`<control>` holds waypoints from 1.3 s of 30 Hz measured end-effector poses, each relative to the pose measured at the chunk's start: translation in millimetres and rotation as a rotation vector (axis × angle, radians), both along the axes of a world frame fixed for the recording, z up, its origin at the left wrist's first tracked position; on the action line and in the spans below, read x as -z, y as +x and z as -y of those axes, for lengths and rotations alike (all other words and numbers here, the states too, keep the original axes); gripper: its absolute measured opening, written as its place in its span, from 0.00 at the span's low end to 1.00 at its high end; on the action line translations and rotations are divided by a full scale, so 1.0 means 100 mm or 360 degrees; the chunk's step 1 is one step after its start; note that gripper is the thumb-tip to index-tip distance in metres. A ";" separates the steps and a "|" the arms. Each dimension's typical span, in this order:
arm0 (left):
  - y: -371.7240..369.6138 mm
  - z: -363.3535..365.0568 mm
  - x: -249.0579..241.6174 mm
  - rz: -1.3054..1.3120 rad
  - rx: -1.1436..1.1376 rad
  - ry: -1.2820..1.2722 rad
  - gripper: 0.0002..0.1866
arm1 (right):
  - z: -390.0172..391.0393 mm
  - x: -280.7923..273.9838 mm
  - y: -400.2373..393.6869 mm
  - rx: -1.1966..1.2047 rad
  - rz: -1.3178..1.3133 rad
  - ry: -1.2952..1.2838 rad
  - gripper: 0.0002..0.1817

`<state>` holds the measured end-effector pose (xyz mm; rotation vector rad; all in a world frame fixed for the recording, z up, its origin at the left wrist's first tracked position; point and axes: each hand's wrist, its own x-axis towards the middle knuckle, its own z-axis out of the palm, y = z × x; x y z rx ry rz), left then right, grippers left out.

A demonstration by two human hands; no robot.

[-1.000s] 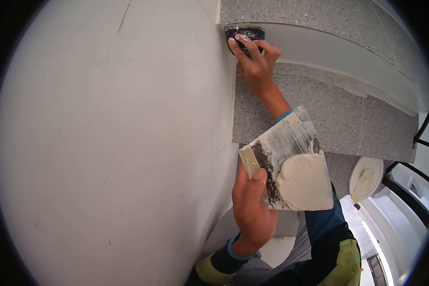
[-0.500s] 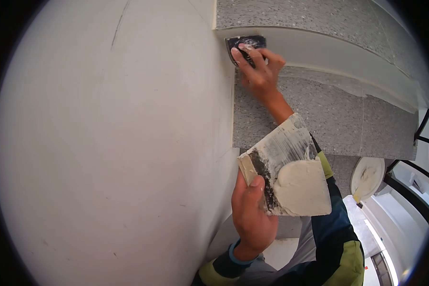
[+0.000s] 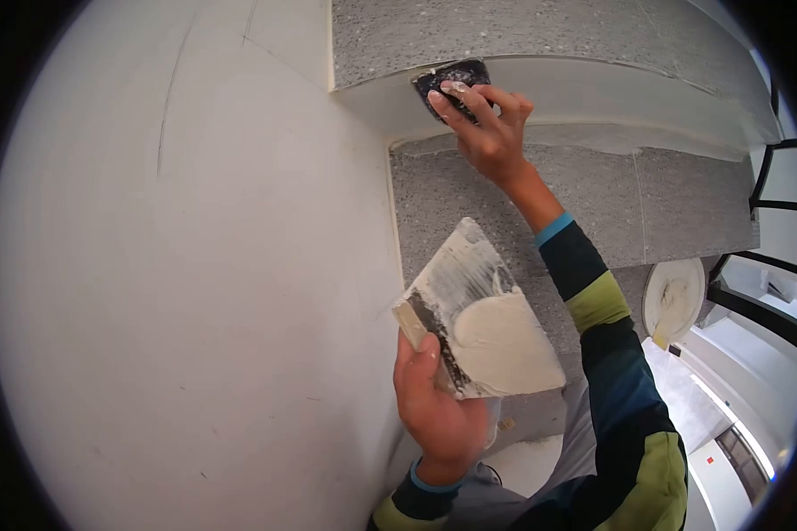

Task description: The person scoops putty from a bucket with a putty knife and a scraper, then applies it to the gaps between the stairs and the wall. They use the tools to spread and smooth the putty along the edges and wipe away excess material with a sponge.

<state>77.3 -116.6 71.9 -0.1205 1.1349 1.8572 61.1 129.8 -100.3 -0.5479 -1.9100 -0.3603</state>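
My left hand [image 3: 438, 411] grips a plasterer's board [image 3: 434, 314] by its edge, thumb on top. A thick mound of cream-coloured filler paste [image 3: 509, 345] lies on the board, with thin streaks smeared over its upper part. Farther up, my right hand [image 3: 491, 133] pinches a small black scraper [image 3: 452, 84] spotted with paste. The scraper rests against the white stair riser [image 3: 584, 93], just under the lip of the grey speckled step above. White paste marks the fingertips of that hand.
A white wall [image 3: 239, 265] with pencil lines fills the left side. Below the riser is a grey speckled tread [image 3: 522, 208]. A round white paste-smeared lid or bucket [image 3: 673, 301] stands at the right, near black railing bars [image 3: 757, 314].
My right hand and the scraper have moved right along the riser, away from the wall corner. The view has shifted, and the board appears farther left.
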 end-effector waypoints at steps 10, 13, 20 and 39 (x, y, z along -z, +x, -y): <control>0.05 -0.04 0.00 -0.0059 -0.0084 -0.0047 0.23 | -0.09 -0.01 0.36 0.0143 0.0033 -0.0026 0.22; 0.06 0.00 -0.01 -0.0055 -0.0052 -0.0093 0.22 | -0.10 0.11 0.48 0.0168 0.0037 -0.0076 0.22; 0.08 0.00 0.01 -0.0051 -0.0012 0.0015 0.22 | -0.31 0.12 0.86 0.0301 -0.0073 -0.0048 0.22; 0.06 0.01 0.04 0.0022 -0.0045 0.0100 0.20 | -0.26 0.04 0.70 0.0166 0.0091 0.0038 0.22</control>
